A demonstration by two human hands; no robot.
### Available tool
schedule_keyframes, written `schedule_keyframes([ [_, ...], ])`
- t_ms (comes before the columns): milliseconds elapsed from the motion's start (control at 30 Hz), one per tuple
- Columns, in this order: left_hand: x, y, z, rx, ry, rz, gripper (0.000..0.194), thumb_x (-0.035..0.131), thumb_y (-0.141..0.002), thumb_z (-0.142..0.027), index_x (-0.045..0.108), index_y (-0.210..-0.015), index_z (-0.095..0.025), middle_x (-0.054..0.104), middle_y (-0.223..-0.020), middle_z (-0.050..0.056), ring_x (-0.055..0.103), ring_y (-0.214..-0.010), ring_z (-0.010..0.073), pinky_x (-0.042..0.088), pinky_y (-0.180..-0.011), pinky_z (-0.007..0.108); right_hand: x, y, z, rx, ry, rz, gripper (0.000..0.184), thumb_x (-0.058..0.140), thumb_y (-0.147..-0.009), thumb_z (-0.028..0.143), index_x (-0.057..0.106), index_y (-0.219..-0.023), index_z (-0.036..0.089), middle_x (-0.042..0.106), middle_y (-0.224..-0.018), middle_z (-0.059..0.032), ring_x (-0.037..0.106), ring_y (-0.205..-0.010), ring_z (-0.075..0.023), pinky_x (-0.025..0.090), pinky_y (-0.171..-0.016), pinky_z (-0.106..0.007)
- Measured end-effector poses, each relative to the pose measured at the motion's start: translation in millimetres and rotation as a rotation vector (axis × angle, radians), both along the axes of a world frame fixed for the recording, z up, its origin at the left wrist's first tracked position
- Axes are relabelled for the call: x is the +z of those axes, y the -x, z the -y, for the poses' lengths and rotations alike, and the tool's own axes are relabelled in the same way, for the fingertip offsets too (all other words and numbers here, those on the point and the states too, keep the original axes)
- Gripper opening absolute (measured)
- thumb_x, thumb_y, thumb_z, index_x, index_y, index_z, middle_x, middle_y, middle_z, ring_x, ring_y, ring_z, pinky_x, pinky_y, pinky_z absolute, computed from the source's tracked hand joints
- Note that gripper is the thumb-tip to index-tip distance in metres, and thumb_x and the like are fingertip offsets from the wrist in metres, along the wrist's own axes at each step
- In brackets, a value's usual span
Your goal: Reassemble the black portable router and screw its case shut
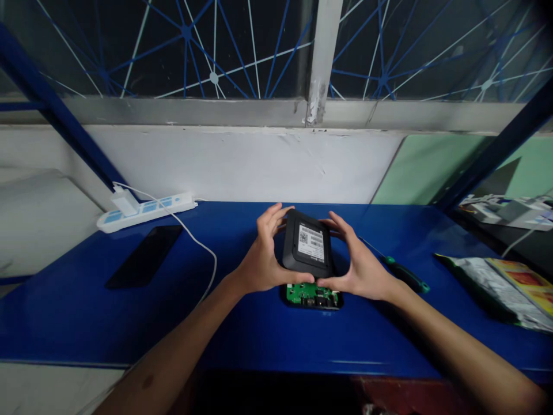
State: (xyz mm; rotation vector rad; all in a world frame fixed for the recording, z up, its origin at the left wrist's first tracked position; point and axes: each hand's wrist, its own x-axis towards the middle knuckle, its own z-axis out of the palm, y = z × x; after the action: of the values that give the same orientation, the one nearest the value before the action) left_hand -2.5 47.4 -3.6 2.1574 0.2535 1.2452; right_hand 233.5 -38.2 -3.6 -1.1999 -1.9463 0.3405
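Between both hands is a black plastic device cover (294,253) with rounded corners and a white printed label (311,242) facing me. My left hand (268,253) grips its left side, thumb along the near edge and fingers behind. On the right side, my right hand (352,259) holds it the same way, the two thumbs nearly meeting. The cover is tilted above a green circuit board (309,294), which sits in a dark shallow base on the table. The cover hides the board's far part. Whether cover and base touch cannot be made out.
A green-handled screwdriver (408,275) lies right of my right hand. Farther right is a silver and yellow packet (510,288). At left, a dark phone-like slab (144,256), a white power strip (149,212) and a white cable (211,253) rest on the blue table (242,337).
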Motion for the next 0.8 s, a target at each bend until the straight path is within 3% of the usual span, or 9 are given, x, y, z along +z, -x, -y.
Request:
schedule_keyframes([
  [300,-0.1,4.7,-3.8,0.098,-0.139,-0.140,0.131,0.096,-0.062,-0.039,0.008,-0.158,-0.027,0.026,-0.160,0.025,0.038,-0.144,0.0490,0.041,-0.111,0.072,4.8,-6.2,-1.6,-0.034,-0.062,0.109,0.125,0.085,-0.068,0.054,0.007,-0.162,0.028,0.042,-0.156,-0.0206,0.049,-0.139,-0.0428,0.044,-0.111,-0.069],
  [533,4.1,9.7,-4.2,0.132,-0.229,-0.324,0.129,0.094,-0.064,-0.034,0.008,-0.160,-0.026,0.027,-0.160,0.024,0.033,-0.147,0.0491,0.039,-0.112,0.075,9.0,-8.7,-2.1,-0.006,-0.162,0.226,0.125,0.086,-0.068,0.049,0.007,-0.163,0.026,0.043,-0.154,-0.0211,0.047,-0.139,-0.0426,0.044,-0.110,-0.069],
  [800,3.2,9.5,-9.1,0.136,-0.366,-0.358,0.124,0.092,-0.065,-0.038,0.013,-0.160,-0.023,0.034,-0.154,0.025,0.039,-0.141,0.0518,0.043,-0.107,0.077,12.5,-8.6,-1.8,0.020,-0.198,0.284,0.122,0.083,-0.071,0.048,0.006,-0.163,0.026,0.042,-0.156,-0.0214,0.046,-0.141,-0.0442,0.045,-0.110,-0.069],
])
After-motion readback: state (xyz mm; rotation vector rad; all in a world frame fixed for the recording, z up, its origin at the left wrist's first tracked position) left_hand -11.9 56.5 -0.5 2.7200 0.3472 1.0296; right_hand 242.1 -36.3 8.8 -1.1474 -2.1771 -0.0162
